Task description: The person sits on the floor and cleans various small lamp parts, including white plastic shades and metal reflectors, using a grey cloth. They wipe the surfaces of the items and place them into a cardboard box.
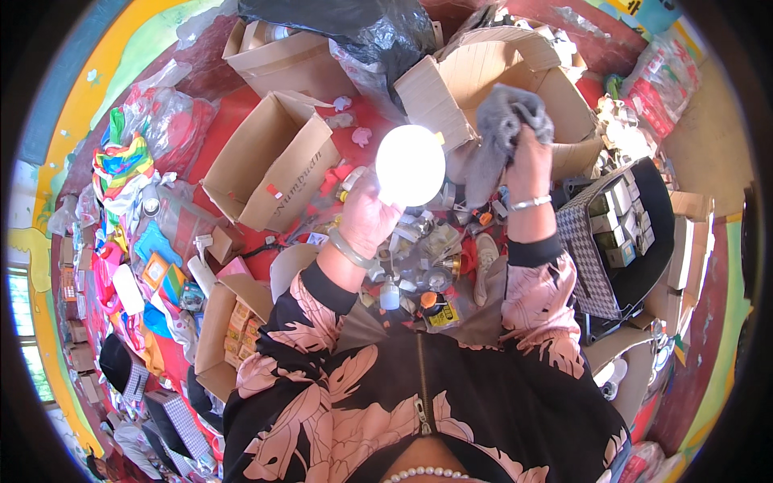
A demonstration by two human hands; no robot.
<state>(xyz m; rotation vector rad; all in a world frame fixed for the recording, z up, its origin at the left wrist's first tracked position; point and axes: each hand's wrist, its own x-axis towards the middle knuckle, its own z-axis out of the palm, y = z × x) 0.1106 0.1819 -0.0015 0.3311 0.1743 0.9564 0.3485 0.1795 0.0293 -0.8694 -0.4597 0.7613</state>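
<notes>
My left hand is raised in front of me, its fingers closed round the lower part of a big white light bulb. The bulb looks so bright that its surface shows no detail. Farther right and slightly higher, my right hand grips a crumpled grey cloth, with one end hanging down. Cloth and bulb are apart. Beneath my hands lies a loose pile of bulbs and small lamp parts. One smaller bulb stands near my lap.
Open cardboard boxes stand ahead: one left of centre, another behind the cloth. A checked black bin with small boxes is at my right. Near my left elbow, a carton contains small orange boxes. Colourful fabrics heap up at far left.
</notes>
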